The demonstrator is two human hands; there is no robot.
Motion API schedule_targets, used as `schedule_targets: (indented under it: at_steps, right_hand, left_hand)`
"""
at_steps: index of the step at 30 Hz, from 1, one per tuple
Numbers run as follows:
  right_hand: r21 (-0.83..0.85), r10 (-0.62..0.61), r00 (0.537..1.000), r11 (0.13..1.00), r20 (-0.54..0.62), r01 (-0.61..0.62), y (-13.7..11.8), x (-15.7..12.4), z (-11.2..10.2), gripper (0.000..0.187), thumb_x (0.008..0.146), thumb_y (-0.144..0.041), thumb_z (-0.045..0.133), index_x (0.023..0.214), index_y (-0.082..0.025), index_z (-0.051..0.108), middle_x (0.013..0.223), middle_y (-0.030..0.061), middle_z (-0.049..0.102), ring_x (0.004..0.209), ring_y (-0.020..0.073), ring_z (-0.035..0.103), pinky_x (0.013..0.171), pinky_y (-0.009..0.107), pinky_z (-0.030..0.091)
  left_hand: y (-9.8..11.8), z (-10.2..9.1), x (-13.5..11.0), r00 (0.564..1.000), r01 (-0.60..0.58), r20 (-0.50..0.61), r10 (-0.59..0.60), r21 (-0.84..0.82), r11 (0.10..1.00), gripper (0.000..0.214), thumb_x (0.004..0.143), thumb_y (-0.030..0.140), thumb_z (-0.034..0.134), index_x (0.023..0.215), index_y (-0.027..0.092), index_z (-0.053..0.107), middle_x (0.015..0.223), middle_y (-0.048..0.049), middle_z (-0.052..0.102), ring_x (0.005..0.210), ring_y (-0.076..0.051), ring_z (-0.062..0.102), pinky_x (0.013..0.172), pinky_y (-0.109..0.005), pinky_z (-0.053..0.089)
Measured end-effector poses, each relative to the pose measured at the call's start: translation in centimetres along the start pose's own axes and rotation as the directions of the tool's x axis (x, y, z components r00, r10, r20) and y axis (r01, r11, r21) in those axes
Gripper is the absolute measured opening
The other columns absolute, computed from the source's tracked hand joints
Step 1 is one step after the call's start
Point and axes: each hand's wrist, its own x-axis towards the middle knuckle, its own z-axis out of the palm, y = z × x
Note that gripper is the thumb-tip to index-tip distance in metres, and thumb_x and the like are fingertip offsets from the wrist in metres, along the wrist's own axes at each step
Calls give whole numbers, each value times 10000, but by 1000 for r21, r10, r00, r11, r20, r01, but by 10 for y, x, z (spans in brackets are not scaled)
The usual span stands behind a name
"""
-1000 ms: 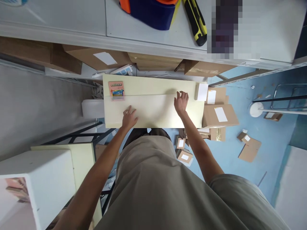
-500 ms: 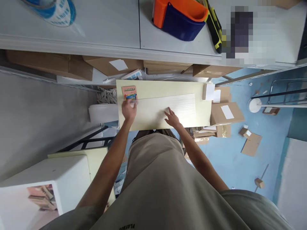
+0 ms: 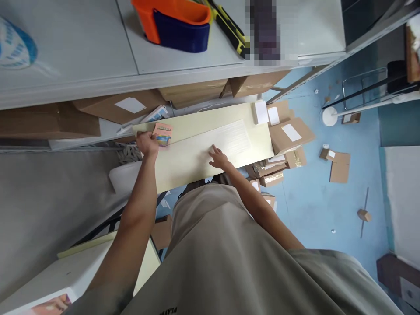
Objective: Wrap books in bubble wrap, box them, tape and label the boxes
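Note:
A pale yellow table stands below me, with a long white foam sheet lying along it. My left hand is closed on a small pink and orange card at the sheet's left end. My right hand rests on the middle of the sheet with its fingers spread flat.
A grey shelf above holds an orange and blue tape dispenser, a yellow and black knife and a tape roll. Cardboard boxes lie on the blue floor to the right. A white block sits on the table's right end.
My left hand moved left along the sheet and took hold of the pink card. My right hand slid from the sheet's right part to its middle. The view tilted.

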Motion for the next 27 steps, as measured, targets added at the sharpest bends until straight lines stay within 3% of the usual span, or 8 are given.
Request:
schedule_targets:
  at_steps: [3,5,7,10,13,17,21,27]
  right_hand:
    - [56,-27,999,998,-29,29,11,4,2,649,965,-274,757,1578,-155,582,1850,165,125,1665,411,268,1247,517,485]
    - [138,-74,993,987,-94,86,25,9,1,612,982,-274,717,1564,-133,592,1825,165,241,1626,390,357,1278,493,446]
    - [291,-101,979,945,-176,150,47,13,0,577,1015,-253,625,1568,-98,573,1757,183,398,1527,324,515,1260,425,461]
    - [546,-23,969,822,-248,159,96,15,-3,561,1040,-238,481,1573,-72,538,1577,199,623,1317,239,697,1136,351,552]
    - [671,120,950,733,-288,111,153,11,-4,522,1053,-335,446,1502,-119,602,1405,164,750,1252,237,732,1058,347,589]
    - [778,186,947,622,-263,94,209,4,-2,499,1074,-451,405,1333,-142,700,1156,115,821,1011,215,774,915,318,623]
    - [816,115,966,564,-233,130,228,1,-4,367,1043,-429,519,1182,-161,727,952,62,814,816,190,739,808,310,621]
    - [696,164,940,711,-300,98,242,-2,-15,217,1050,-342,549,1093,-214,720,1035,83,840,1022,236,784,1005,360,580]
  left_hand:
    - [31,27,-16,973,-203,-85,215,135,970,52,979,150,711,930,150,695,1289,-76,631,1409,-246,403,1327,-393,162]
    - [49,54,-30,934,-325,-96,344,173,930,128,981,238,762,1045,127,750,1249,-85,655,1327,-245,464,1302,-401,235]
    - [58,91,-47,938,-327,-88,335,89,941,207,967,300,797,1040,108,772,1143,-87,691,1196,-235,549,1219,-396,361]
    - [55,164,-82,991,-111,55,118,-125,986,315,921,416,826,916,106,776,906,-68,726,921,-208,668,921,-344,536]
    - [40,242,-119,931,327,286,-228,-370,870,376,749,428,949,854,121,759,831,-81,755,846,-211,717,811,-314,554]
    - [21,316,-152,901,430,184,-392,-264,864,296,716,322,938,669,157,697,643,-28,677,720,-187,660,656,-257,467]
    - [16,345,-156,930,367,29,-367,-138,920,253,759,258,870,617,162,684,599,2,633,660,-159,594,616,-258,375]
    - [17,364,-143,952,305,14,-306,-161,939,237,815,286,810,656,163,684,662,1,660,660,-144,563,644,-261,384]
